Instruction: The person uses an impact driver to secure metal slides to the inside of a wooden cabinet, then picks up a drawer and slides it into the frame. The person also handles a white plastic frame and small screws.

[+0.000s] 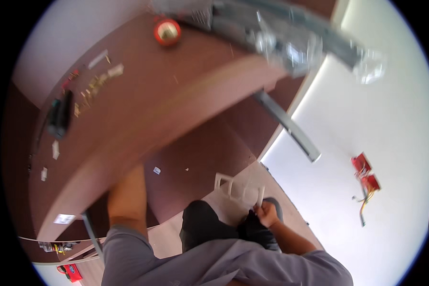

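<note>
Low at right of centre, my right hand (268, 213) grips one end of a pale, off-white plastic frame (230, 187) with open rectangular gaps. Its fingers are closed round the end bar, close to my dark trousers. My left forearm (127, 198) reaches up beneath the edge of a large brown wooden panel (143, 95); the hand itself is hidden behind that panel. Past the panel's edge sticks out a grey metal rail (291, 126).
Long grey parts in clear plastic (291, 43) lie across the top. On the panel rest an orange-rimmed tape roll (167, 32), small brass-coloured fittings (96, 86) and a blurred dark tool (60, 114). A red box with loose wires (365, 171) shows against the white surface at right.
</note>
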The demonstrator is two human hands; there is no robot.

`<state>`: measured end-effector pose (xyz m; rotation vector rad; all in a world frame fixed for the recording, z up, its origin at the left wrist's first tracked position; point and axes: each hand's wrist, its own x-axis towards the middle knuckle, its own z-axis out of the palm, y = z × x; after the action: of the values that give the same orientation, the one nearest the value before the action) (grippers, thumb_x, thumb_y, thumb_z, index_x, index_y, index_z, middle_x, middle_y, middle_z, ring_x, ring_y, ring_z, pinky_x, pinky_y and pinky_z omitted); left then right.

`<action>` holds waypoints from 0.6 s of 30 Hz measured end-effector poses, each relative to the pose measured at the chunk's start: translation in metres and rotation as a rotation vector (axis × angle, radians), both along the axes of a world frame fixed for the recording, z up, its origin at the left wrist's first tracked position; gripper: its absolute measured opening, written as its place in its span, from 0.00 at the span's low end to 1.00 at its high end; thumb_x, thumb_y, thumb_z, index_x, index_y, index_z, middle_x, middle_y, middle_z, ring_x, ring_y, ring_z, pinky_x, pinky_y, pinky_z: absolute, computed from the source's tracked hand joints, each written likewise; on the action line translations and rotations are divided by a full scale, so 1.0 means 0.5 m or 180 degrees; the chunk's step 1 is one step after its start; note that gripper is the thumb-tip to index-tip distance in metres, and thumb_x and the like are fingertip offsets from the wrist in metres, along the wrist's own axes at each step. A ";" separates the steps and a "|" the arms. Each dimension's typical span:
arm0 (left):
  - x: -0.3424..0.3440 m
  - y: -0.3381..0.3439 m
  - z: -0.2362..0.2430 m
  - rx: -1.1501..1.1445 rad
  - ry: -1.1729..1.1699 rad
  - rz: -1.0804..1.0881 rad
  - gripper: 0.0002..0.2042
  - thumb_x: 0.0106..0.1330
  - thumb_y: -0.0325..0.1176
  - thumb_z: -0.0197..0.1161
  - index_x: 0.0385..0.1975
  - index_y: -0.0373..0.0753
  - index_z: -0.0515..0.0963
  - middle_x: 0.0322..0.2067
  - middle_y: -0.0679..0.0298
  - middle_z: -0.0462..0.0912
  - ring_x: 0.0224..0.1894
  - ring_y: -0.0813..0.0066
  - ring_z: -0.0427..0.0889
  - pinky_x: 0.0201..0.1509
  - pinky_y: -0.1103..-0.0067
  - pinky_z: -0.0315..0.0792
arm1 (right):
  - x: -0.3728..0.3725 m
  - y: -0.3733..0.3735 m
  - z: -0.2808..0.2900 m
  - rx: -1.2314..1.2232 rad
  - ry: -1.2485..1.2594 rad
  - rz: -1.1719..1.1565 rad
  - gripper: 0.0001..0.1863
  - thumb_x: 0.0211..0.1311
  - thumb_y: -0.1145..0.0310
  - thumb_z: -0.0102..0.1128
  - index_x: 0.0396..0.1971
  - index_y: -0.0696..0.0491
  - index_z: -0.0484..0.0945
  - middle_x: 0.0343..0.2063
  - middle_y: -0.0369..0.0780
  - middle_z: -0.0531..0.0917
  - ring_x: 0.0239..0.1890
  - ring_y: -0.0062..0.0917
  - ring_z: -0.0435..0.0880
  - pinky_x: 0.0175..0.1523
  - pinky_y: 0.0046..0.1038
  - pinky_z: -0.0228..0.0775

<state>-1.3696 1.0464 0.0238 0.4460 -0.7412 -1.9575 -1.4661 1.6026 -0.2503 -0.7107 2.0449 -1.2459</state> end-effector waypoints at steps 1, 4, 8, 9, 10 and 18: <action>0.005 0.008 0.010 0.0067 0.0043 -0.0058 0.22 0.73 0.45 0.60 0.57 0.34 0.73 0.47 0.52 0.82 0.40 0.60 0.85 0.43 0.67 0.82 | 0.002 0.007 0.035 0.0347 0.0367 0.0216 0.17 0.70 0.60 0.59 0.27 0.57 0.84 0.20 0.38 0.85 0.26 0.23 0.84 0.33 0.28 0.75; 0.025 0.066 0.023 0.0291 0.0117 -0.0352 0.23 0.72 0.45 0.61 0.58 0.34 0.73 0.47 0.51 0.82 0.39 0.60 0.84 0.42 0.67 0.82 | 0.016 0.047 0.098 0.0653 -0.0444 0.0123 0.19 0.70 0.58 0.57 0.27 0.58 0.84 0.20 0.40 0.85 0.26 0.25 0.84 0.35 0.30 0.75; 0.085 0.209 0.049 0.0536 0.0226 -0.0867 0.23 0.72 0.44 0.61 0.58 0.33 0.72 0.47 0.51 0.82 0.38 0.61 0.84 0.42 0.67 0.82 | 0.077 0.115 0.253 0.0732 -0.1261 -0.0511 0.20 0.73 0.58 0.54 0.28 0.59 0.81 0.22 0.40 0.84 0.23 0.24 0.83 0.31 0.28 0.74; 0.107 0.256 0.055 0.0570 0.0219 -0.1031 0.23 0.72 0.44 0.61 0.59 0.33 0.72 0.47 0.51 0.82 0.37 0.61 0.84 0.42 0.67 0.82 | 0.093 0.155 0.282 0.0786 -0.1503 -0.0580 0.20 0.73 0.58 0.54 0.28 0.60 0.81 0.22 0.40 0.84 0.23 0.23 0.82 0.30 0.26 0.74; 0.131 0.303 0.063 0.0590 0.0197 -0.1179 0.23 0.72 0.44 0.62 0.59 0.33 0.72 0.47 0.51 0.82 0.37 0.62 0.84 0.41 0.67 0.82 | 0.101 0.188 0.323 0.0779 -0.1522 -0.0594 0.20 0.73 0.59 0.54 0.28 0.60 0.81 0.22 0.41 0.84 0.23 0.23 0.82 0.30 0.26 0.74; 0.417 0.634 0.092 0.1856 -0.0552 -0.2669 0.26 0.70 0.45 0.63 0.60 0.31 0.72 0.48 0.52 0.83 0.34 0.66 0.85 0.40 0.70 0.81 | 0.153 0.368 0.775 0.0738 -0.0983 -0.1060 0.15 0.71 0.69 0.54 0.27 0.63 0.81 0.21 0.42 0.85 0.21 0.22 0.82 0.27 0.24 0.75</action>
<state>-1.1611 1.3632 0.0699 0.7366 -0.4760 -2.9762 -1.3895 1.7864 0.1370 -0.0631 2.0500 -1.1814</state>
